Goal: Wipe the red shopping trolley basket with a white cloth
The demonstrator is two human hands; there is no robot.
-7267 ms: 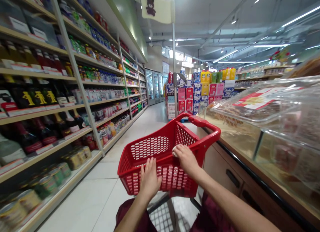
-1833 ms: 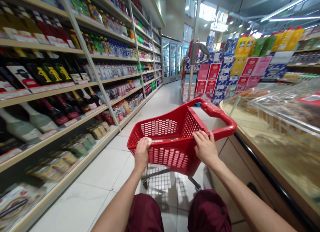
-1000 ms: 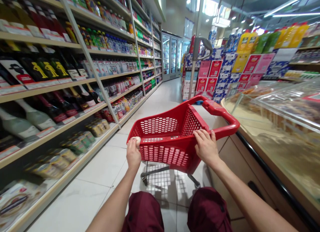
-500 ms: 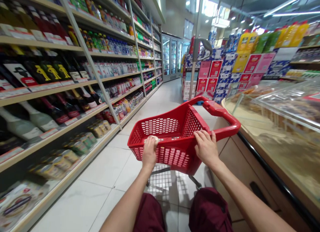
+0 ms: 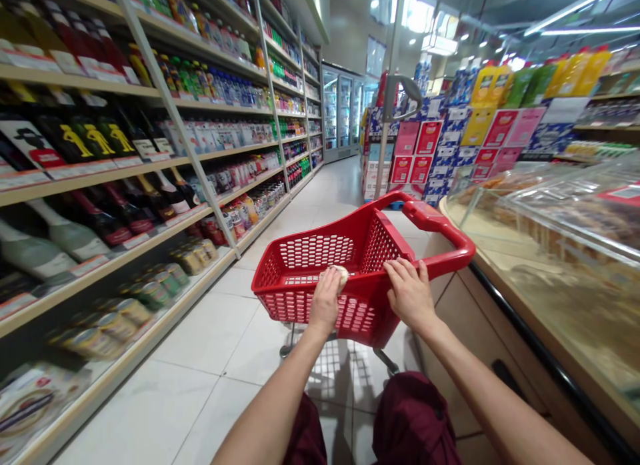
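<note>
1. Left hand [image 5: 325,299] grasps a white cloth [image 5: 343,273] on the cart's [image 5: 369,293] near rim [image 5: 287,289]; flat pressure should wipe best.
2. Right hand [image 5: 411,295] rests on that rim, grip unclear; bearing down should steady the cart.
3. Mind the counter [image 5: 475,305] near the handle [image 5: 453,258].

Supermarket aisle [image 5: 327,198], bottles [image 5: 103,135] are lining shelves [image 5: 100,179], glass-door coolers [image 5: 345,108] are standing beyond, perhaps pastries [image 5: 583,219] are topping a counter [image 5: 480,331]

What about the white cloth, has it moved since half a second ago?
Yes: against the shelves, the white cloth has shifted right, along the red cart toward its handle.
</note>
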